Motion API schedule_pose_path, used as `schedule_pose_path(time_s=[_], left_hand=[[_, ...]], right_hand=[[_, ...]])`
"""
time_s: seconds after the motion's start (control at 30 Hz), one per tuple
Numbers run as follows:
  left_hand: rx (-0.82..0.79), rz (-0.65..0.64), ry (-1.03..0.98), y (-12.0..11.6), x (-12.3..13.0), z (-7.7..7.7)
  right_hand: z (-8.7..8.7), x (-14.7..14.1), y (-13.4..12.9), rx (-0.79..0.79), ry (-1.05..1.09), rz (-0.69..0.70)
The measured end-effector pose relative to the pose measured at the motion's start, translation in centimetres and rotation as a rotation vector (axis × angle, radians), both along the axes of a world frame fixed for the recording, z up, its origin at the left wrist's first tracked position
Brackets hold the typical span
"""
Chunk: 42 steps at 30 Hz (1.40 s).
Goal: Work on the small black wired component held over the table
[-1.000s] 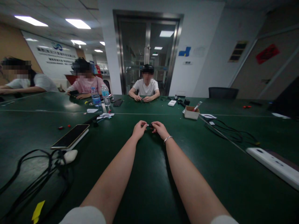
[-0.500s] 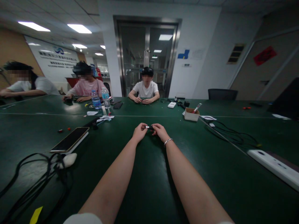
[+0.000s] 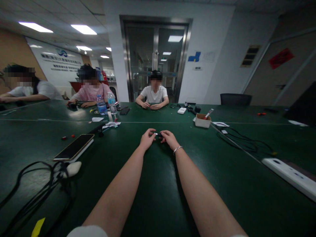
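Over the middle of the green table [image 3: 158,171], a small object with a black body and a silvery-white end [image 3: 158,134] spans the space between my hands. The fingers of my left hand [image 3: 147,139] are closed at its silvery-white end. Closed on the black part is my right hand [image 3: 169,139], which has a silver bracelet [image 3: 178,149] at the wrist. The object is too small to identify, and my fingertips partly cover it.
A phone [image 3: 75,147] and black cables [image 3: 46,187] lie at the left. Farther off stand two bottles [image 3: 101,105] and a small box [image 3: 202,121]. A white power strip [image 3: 288,176] lies at the right. Three people sit across the table.
The fingers of my left hand have lifted and shifted slightly at the silvery-white end. My right hand looks nearly unchanged.
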<state>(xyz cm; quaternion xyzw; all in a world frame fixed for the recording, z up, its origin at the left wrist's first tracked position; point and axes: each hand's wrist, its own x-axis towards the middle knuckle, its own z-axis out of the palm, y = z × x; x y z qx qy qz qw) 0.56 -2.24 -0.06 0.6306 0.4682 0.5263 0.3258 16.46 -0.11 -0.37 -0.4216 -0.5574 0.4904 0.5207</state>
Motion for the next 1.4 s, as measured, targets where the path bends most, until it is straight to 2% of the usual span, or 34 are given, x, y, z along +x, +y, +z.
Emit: schedule_pose_path(time_s=[0.43, 0.67, 0.87, 1.03, 1.2, 1.3, 1.4], left_hand=[[-0.083, -0.004, 0.026, 0.32, -0.1, -0.17], [-0.016, 0.039, 0.053, 0.28, -0.26, -0.16], [0.054, 0.049, 0.154, 0.06, -0.2, 0.05], [-0.037, 0.026, 0.119, 0.26, -0.11, -0.05], [-0.061, 0.049, 0.176, 0.2, -0.05, 0.0], [-0.071, 0.071, 0.205, 0.22, -0.13, 0.03], [-0.087, 0.132, 0.14, 0.43, -0.35, 0.07]], right_hand=[[-0.05, 0.02, -0.12, -0.004, 0.027, -0.005], [0.07, 0.03, -0.2, -0.007, 0.02, 0.0], [0.17, -0.05, -0.17, -0.028, 0.036, -0.008], [0.21, -0.04, -0.19, -0.022, 0.031, -0.003], [0.15, -0.01, -0.18, -0.017, 0.016, 0.004], [0.05, 0.07, -0.15, 0.01, 0.014, 0.019], [-0.08, 0.19, -0.06, 0.013, 0.059, 0.006]])
